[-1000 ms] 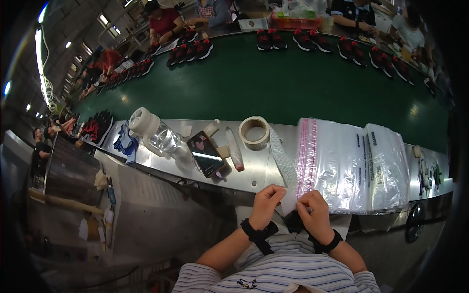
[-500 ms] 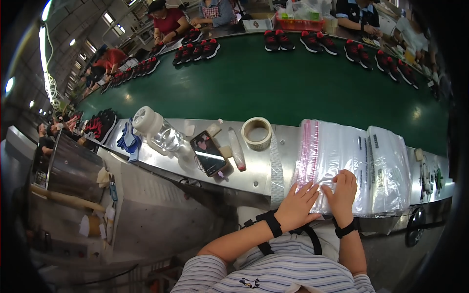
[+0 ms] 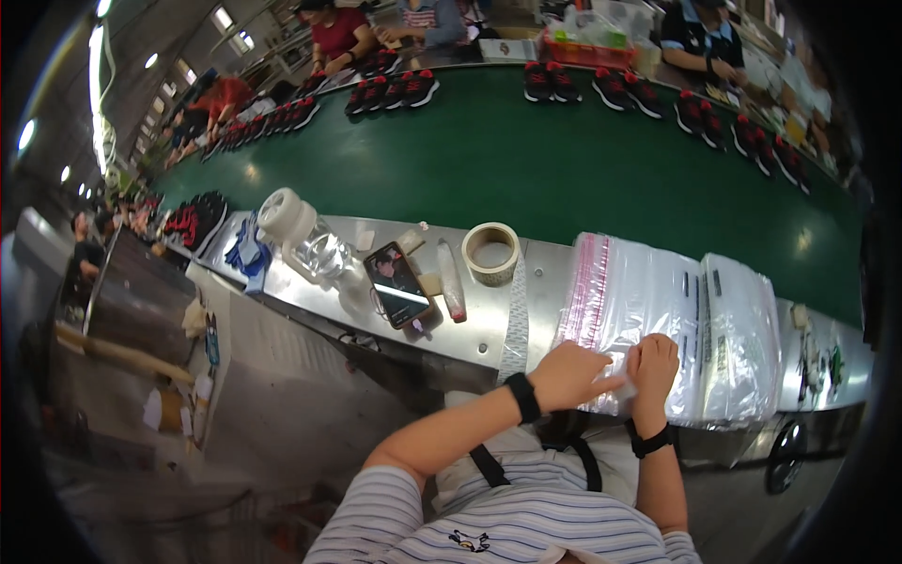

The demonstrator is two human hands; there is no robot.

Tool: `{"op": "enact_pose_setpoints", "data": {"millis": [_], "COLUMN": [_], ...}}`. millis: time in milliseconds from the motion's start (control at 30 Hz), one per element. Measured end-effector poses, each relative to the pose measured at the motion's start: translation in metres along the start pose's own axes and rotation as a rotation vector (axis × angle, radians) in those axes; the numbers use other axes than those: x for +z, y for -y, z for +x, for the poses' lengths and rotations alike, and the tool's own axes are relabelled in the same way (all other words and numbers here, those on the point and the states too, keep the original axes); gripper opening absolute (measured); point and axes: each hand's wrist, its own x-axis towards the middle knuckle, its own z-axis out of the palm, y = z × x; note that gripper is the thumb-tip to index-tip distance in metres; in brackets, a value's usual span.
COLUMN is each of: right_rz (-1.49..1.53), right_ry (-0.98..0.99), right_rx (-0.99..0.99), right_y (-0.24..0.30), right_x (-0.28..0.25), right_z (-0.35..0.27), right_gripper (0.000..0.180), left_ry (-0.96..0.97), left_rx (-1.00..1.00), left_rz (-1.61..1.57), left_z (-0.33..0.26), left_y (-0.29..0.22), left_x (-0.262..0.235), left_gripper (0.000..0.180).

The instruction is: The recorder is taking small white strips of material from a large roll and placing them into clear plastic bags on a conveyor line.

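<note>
Clear plastic bags [image 3: 648,282] with pink zip strips along one side lie in a flat stack on the metal ledge. A second stack of clear bags [image 3: 738,338] adjoins it on the right. My left hand [image 3: 568,376] is over the near left edge of the first stack, fingers bent and thumb stretched toward the right; whether it holds anything is hidden. Close beside it, my right hand [image 3: 655,368] has its fingers curled closed, with a bit of translucent plastic film showing below them. Slight blur covers the fingertips of both hands.
On the ledge [image 3: 470,350] left of the bags stand a tape roll [image 3: 490,254], a phone [image 3: 396,285], a white-capped water bottle [image 3: 315,240] and a blue cloth [image 3: 248,252]. Beyond runs a green belt [image 3: 423,160] with black-and-red sneakers [image 3: 552,83]. Several people work across it.
My hands have gone from lying flat on the bags with fingers spread to bent fingers, drawn together at the near edge. The whole view has shifted slightly.
</note>
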Motion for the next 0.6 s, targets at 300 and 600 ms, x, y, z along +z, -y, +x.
{"op": "enact_pose_setpoints", "data": {"millis": [300, 600], "right_rz": [0.496, 0.8], "right_ry": [0.165, 0.103], "right_rx": [0.332, 0.219], "right_y": [-0.013, -0.003], "right_x": [-0.039, -0.08], "right_z": [-0.006, 0.018], "right_gripper": [0.007, 0.009], "left_ry": [0.133, 0.179], "left_rx": [-0.11, -0.003], "left_rz": [-2.09, -1.377], "left_z": [0.104, 0.15], "left_y": [0.038, 0.016], "left_x": [0.055, 0.056], "left_gripper": [0.029, 0.027]}}
